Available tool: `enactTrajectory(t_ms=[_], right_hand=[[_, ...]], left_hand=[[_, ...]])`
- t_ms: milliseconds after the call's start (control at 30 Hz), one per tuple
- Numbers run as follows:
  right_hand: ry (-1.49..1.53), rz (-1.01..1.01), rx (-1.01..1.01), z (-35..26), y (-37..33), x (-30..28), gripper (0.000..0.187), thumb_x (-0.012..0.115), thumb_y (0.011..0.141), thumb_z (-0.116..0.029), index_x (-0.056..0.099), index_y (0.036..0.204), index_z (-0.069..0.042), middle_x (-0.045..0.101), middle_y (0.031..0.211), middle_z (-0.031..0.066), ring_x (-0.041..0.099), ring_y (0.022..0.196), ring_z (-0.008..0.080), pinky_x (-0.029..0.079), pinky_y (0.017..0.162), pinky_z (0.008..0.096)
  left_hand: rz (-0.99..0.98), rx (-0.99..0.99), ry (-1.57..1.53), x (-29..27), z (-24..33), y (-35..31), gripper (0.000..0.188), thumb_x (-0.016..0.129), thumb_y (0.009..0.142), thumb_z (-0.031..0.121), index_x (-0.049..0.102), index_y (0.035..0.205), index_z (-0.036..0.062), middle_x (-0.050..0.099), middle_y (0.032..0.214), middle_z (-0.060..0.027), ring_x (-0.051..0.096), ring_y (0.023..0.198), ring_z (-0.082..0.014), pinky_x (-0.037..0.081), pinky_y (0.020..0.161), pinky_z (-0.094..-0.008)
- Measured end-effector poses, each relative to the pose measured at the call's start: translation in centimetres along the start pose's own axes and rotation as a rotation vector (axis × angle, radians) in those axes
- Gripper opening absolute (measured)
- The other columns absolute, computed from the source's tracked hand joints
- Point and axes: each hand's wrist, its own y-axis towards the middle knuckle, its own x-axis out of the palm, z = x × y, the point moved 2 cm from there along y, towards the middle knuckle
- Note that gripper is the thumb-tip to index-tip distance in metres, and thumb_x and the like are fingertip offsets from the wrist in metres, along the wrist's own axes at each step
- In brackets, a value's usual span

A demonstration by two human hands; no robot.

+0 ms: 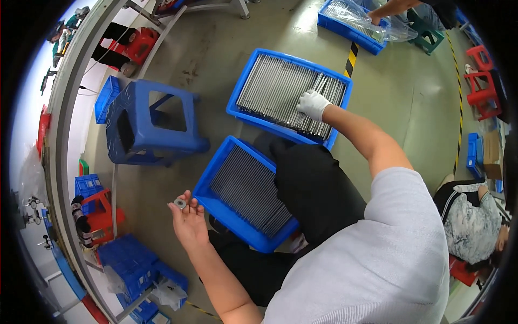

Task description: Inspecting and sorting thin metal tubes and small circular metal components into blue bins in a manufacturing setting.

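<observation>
My bare left hand, palm up at the left, pinches a small round metal ring with a hole in its middle. It is beside the corner of the nearer blue crate, which holds dark, thin metal rods in close rows. My right hand, in a white glove, reaches into the farther blue crate. Its fingers curl down onto the shiny metal rods packed there side by side. Around that hand several rods lie out of line; the fingertips are partly hidden.
A blue plastic stool stands left of the crates. At the far right, another person's hand is at a third blue crate with plastic film. Blue bins stack at lower left beside a metal frame. Another person sits at right.
</observation>
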Motion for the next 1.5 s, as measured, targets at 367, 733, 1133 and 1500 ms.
enactTrajectory(t_ms=[367, 733, 1133, 1500], right_hand=[[0.059, 0.146, 0.343, -1.5, -4.0, -0.7, 0.021, 0.059, 0.079, -0.016, 0.06, 0.1, -0.013, 0.056, 0.102, 0.0065, 0.054, 0.102, 0.023, 0.043, 0.082, 0.0363], [0.109, 0.21, 0.482, -0.5, -3.7, 0.6, 0.02, 0.057, 0.078, -0.013, 0.058, 0.098, -0.011, 0.058, 0.099, 0.0091, 0.06, 0.091, 0.0269, 0.047, 0.073, 0.0393], [0.137, 0.379, 0.506, -1.0, -5.5, 2.6, 0.029, 0.051, 0.081, -0.012, 0.056, 0.107, -0.004, 0.058, 0.119, 0.0158, 0.053, 0.115, 0.0293, 0.041, 0.094, 0.0395], [0.057, -0.072, 0.417, 0.8, -1.7, -0.6, 0.02, 0.054, 0.079, -0.014, 0.072, 0.082, -0.005, 0.07, 0.086, 0.0179, 0.069, 0.079, 0.0322, 0.055, 0.067, 0.0442]], left_hand=[[0.005, -0.031, 0.025, 0.4, -0.2, 0.1, 0.037, 0.05, 0.097, 0.041, 0.058, 0.101, 0.0049, 0.06, 0.108, -0.0096, 0.052, 0.084, -0.0154, 0.044, 0.072, -0.0296], [0.002, -0.041, 0.044, 0.4, -0.2, -0.1, 0.036, 0.049, 0.097, 0.04, 0.059, 0.1, 0.0049, 0.062, 0.106, -0.0091, 0.053, 0.085, -0.0163, 0.044, 0.073, -0.0303], [-0.005, -0.031, 0.06, 0.2, 0.1, -0.9, 0.036, 0.049, 0.097, 0.04, 0.059, 0.099, 0.0055, 0.062, 0.104, -0.0083, 0.054, 0.083, -0.0161, 0.045, 0.072, -0.0297], [0.024, -0.014, -0.001, -2.4, 0.9, -0.1, 0.031, 0.055, 0.095, 0.038, 0.06, 0.1, 0.0077, 0.065, 0.101, -0.0076, 0.059, 0.084, -0.0159, 0.045, 0.07, -0.0284]])
